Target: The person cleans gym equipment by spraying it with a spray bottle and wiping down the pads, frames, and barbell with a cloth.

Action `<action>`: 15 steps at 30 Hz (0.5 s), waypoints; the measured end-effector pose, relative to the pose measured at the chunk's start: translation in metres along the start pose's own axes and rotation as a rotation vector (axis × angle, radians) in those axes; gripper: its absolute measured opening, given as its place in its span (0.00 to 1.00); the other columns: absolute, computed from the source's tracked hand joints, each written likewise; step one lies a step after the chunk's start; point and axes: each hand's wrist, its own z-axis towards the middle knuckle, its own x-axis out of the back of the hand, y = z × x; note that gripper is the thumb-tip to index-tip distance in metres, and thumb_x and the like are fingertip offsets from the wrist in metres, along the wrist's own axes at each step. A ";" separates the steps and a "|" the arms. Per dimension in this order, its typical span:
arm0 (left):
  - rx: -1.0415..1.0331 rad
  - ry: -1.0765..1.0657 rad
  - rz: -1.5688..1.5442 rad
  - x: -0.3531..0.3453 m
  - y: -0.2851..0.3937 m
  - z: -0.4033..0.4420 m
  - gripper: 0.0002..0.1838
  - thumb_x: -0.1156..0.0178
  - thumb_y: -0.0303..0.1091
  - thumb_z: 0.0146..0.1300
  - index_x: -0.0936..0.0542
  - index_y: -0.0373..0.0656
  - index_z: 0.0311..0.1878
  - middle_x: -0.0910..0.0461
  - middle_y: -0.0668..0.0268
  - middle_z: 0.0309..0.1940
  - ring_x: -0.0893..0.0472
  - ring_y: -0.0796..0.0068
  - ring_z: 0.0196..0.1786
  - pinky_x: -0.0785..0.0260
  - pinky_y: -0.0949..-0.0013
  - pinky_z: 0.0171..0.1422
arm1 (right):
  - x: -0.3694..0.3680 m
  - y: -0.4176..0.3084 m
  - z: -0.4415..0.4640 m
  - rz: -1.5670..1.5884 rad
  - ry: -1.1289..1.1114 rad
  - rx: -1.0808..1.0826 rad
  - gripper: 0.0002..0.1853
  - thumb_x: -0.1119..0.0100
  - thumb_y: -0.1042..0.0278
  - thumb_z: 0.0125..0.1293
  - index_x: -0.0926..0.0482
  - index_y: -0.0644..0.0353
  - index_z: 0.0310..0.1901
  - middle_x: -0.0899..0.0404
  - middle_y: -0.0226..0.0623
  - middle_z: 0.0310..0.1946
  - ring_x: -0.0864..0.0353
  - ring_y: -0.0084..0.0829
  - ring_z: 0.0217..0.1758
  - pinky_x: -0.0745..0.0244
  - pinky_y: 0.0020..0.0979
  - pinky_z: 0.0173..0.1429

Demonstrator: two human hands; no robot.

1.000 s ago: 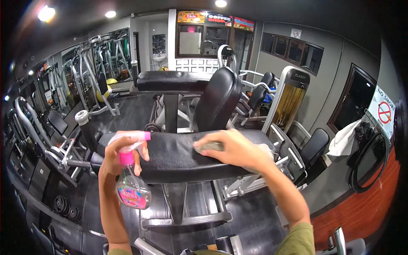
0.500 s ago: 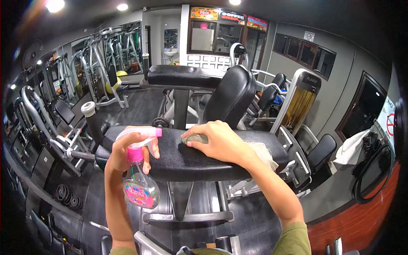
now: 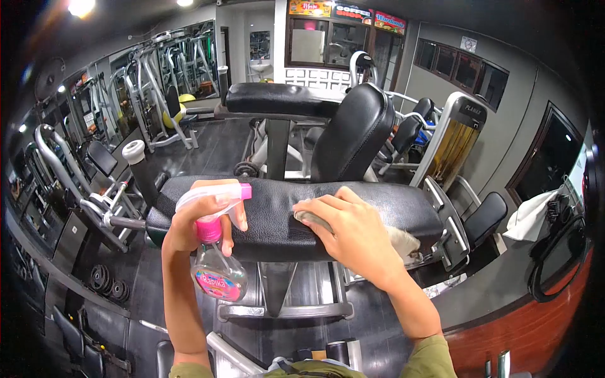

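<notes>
The right grip (image 3: 356, 236), part-closed, holds an apparently folded cloth (image 3: 313, 221) midway along the surface (image 3: 413, 211), rightward of the spray bottle (image 3: 218, 272), whose neck the left grip (image 3: 190, 217) encircles near the left edge.

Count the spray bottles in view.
1: the pink-topped spray bottle, held in the left hand by the near side of the long black pad. Others may be hidden.

Gym pic, dim corners, wide-lens warp at edges
Ceiling lights (image 3: 81, 7) glare white top L; soft sheen on black pad (image 3: 271, 214); dark vignette all round; bottle label (image 3: 217, 283) a bit soft, rest mostly sharp
</notes>
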 end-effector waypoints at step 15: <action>-0.072 -0.096 -0.025 0.005 -0.005 0.000 0.22 0.46 0.45 0.63 0.24 0.28 0.34 0.19 0.54 0.26 0.21 0.67 0.14 0.30 0.71 0.19 | -0.013 -0.016 -0.022 0.017 0.328 -0.065 0.11 0.34 0.68 0.61 0.15 0.53 0.46 0.14 0.32 0.44 0.20 0.37 0.39 0.23 0.33 0.46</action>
